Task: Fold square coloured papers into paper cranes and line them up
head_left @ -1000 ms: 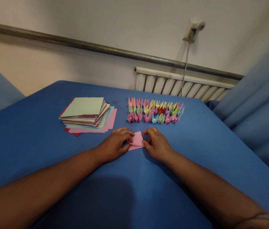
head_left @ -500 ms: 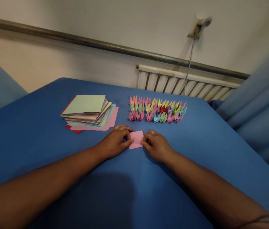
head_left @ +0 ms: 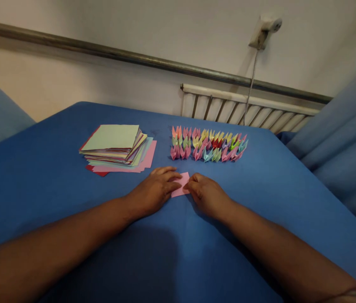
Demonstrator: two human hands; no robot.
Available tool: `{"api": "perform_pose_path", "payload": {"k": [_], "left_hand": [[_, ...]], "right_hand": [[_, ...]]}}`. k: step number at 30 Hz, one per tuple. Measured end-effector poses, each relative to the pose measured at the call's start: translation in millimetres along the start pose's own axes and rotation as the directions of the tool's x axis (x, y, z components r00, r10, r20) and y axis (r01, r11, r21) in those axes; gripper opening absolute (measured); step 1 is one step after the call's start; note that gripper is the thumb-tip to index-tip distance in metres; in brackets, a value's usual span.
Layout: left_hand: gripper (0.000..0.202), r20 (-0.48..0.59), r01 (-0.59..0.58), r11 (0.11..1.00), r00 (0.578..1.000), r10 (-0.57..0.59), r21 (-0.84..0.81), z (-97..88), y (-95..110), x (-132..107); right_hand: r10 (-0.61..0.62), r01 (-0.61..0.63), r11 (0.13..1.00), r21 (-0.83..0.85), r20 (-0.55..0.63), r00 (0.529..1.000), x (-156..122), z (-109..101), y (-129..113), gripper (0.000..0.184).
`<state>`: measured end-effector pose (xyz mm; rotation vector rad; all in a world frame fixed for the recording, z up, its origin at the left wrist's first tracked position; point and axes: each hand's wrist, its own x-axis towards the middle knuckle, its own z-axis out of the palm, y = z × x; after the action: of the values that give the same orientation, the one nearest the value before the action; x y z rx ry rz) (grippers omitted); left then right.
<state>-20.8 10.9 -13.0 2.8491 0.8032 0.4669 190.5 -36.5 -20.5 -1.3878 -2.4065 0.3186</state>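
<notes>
A small folded piece of pink paper [head_left: 178, 193] lies flat on the blue-covered table [head_left: 193, 252] between my hands. My left hand [head_left: 156, 189] rests on its left side, fingers stretched out and apart over the paper. At the right edge, my right hand [head_left: 208, 192] pinches the paper between thumb and fingertips. Part of the sheet is hidden under the fingers of both hands.
Beyond my left hand stands an uneven stack of coloured paper [head_left: 111, 138]. Several folded paper cranes [head_left: 209, 145] sit in rows at the back right. Behind the table are a radiator [head_left: 222, 101], a metal pipe [head_left: 134, 57] and a blue curtain [head_left: 348, 126] on the right.
My left fingers have slid rightward, further over the pink paper, and straightened. My right thumb and fingers have closed in at the paper's right edge. The stack and cranes stay put.
</notes>
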Motion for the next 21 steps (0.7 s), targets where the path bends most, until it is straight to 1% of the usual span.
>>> {"api": "perform_pose_path", "payload": {"k": [1, 3, 6, 9, 12, 15, 17, 19, 21], "left_hand": [[0.03, 0.021, -0.023, 0.999, 1.0, 0.023, 0.029, -1.3, 2, 0], [0.029, 0.042, -0.032, 0.996, 0.999, 0.028, 0.085, -5.0, 6, -1], [0.027, 0.069, 0.011, 0.987, 0.997, -0.022, 0.158, -11.0, 12, -1], [0.031, 0.053, 0.046, 0.984, 0.997, -0.056, 0.174, -13.4, 15, -1], [0.036, 0.016, 0.028, 0.989, 0.999, -0.031, 0.145, -10.4, 17, -2], [0.03, 0.053, -0.029, 0.998, 0.998, 0.025, 0.061, -5.0, 18, -2], [0.027, 0.077, -0.032, 0.999, 0.997, 0.03, 0.023, -2.0, 17, -2], [0.027, 0.086, -0.022, 0.999, 0.996, 0.02, 0.033, -0.5, 16, -2], [0.026, 0.089, -0.044, 0.997, 0.995, 0.038, 0.067, -1.0, 14, -2]], "right_hand": [[-0.014, 0.015, 0.999, -0.046, 0.017, 1.0, -1, 0, -1, 0.023], [-0.026, 0.029, 0.992, -0.119, 0.027, 0.999, -1, -1, -3, 0.023], [-0.046, 0.052, 0.987, -0.155, 0.037, 0.998, -2, -4, -4, 0.021], [-0.07, 0.074, 0.992, -0.105, 0.044, 0.997, -1, -8, -3, 0.022], [-0.093, 0.093, 0.995, -0.033, 0.016, 0.996, 0, -10, 1, 0.02], [-0.092, 0.092, 0.995, 0.032, -0.006, 0.996, 2, -7, 9, 0.019], [-0.06, 0.06, 0.995, 0.083, -0.001, 0.998, 5, -4, 15, 0.022], [-0.03, 0.028, 0.99, 0.139, 0.009, 1.0, 8, 0, 21, 0.026], [-0.033, 0.032, 0.981, 0.189, 0.003, 0.999, 11, 2, 27, 0.028]]}}
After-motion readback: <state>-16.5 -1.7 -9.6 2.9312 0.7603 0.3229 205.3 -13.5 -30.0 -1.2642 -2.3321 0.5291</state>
